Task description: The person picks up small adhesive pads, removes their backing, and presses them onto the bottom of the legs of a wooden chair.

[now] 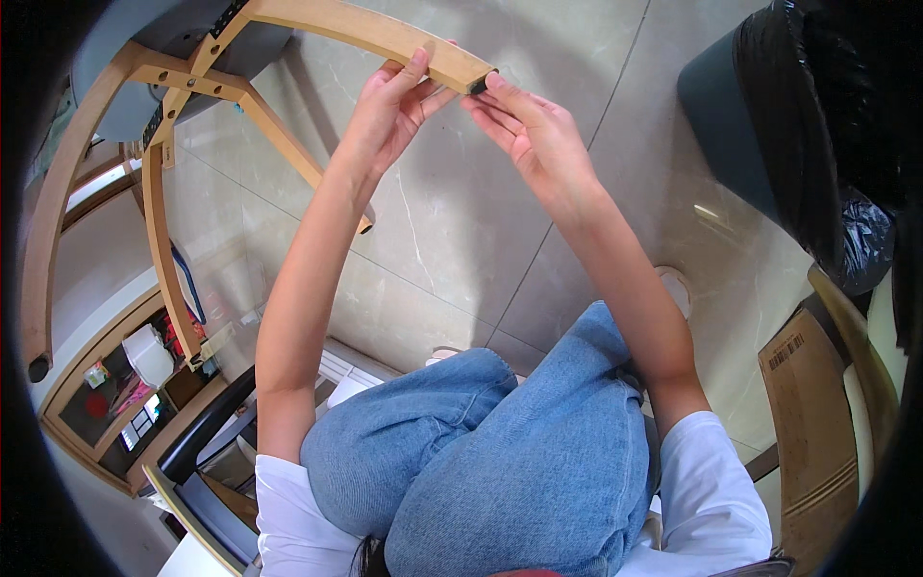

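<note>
Tiled floor (452,240) bears a black-bagged bin (769,125).

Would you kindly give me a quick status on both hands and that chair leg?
Left hand grips wooden chair leg near its end. Right hand fingertips on black foot cap. Nothing obstructing.

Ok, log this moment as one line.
left hand: grips pale wooden chair leg | right hand: fingertips on small black foot pad at leg end | chair: upturned

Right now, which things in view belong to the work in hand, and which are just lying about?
In hand:
left hand gripping the wooden chair leg
right hand at the black foot cap on the leg's end

Lying about:
black-lined bin
cardboard box
wooden shelf
</note>
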{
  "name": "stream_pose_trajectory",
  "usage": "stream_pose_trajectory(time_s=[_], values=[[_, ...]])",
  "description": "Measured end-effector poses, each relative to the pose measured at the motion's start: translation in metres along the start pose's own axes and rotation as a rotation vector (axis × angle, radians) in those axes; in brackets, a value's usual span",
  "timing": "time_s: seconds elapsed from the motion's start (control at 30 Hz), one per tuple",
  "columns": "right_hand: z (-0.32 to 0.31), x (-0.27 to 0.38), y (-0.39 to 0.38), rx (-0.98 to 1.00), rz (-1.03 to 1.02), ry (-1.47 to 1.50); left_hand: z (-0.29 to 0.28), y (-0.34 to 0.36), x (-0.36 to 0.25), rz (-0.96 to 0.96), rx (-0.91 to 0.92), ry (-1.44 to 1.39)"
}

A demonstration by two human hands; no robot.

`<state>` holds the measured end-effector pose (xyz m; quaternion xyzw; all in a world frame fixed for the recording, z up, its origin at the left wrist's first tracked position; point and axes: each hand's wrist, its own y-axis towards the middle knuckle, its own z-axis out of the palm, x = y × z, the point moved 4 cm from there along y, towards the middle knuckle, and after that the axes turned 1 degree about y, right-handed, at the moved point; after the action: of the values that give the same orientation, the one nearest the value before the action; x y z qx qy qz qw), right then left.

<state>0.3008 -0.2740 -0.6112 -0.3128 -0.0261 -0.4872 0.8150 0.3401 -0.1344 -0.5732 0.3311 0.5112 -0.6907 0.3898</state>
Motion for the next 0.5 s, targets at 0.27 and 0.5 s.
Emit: stream_pose_trajectory(time_s=[0.27,0.5], values=[[-0.0007,0.0000,-0.0006,0.000,0.007,0.025,0.0016,-0.0029,0.0023,0.002,-0.010,-0.009],[-0.0001,-0.0012,0.0016,-0.033,0.029,0.032,0.0003,-0.0026,0.0034,-0.004,-0.019,-0.006]])
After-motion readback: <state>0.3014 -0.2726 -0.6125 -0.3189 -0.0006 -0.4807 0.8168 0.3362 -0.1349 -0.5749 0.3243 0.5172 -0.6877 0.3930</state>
